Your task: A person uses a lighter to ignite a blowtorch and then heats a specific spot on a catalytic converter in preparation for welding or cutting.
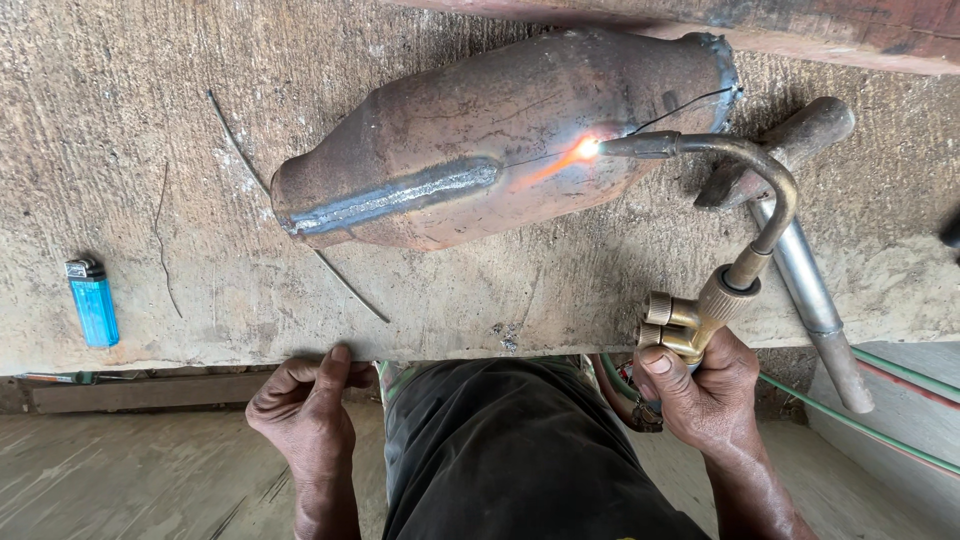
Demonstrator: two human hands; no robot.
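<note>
One rusty, bulging steel canister (500, 140) is lying on its side on the rough, pitted concrete slab (130, 160), with a raised grey weld seam (395, 198) running along its length and a glowing orange spot where one small flame (585, 149) is striking it. One brass torch with a curved metal neck (735, 215) is pointing its tip at that spot; the right hand (705, 385) is closing tightly around its knobbed brass body. The left hand (305, 405) is curling loosely, holding nothing, its fingertips pressing on the slab's near edge. Two thin bare wires (345, 282) are lying on the slab, one passing beneath the canister. One dull steel pipe (815, 305) is resting right of the torch. One blue plastic lighter (93, 305) is lying far left. Two hoses (880, 400), green and red, are trailing off right.
</note>
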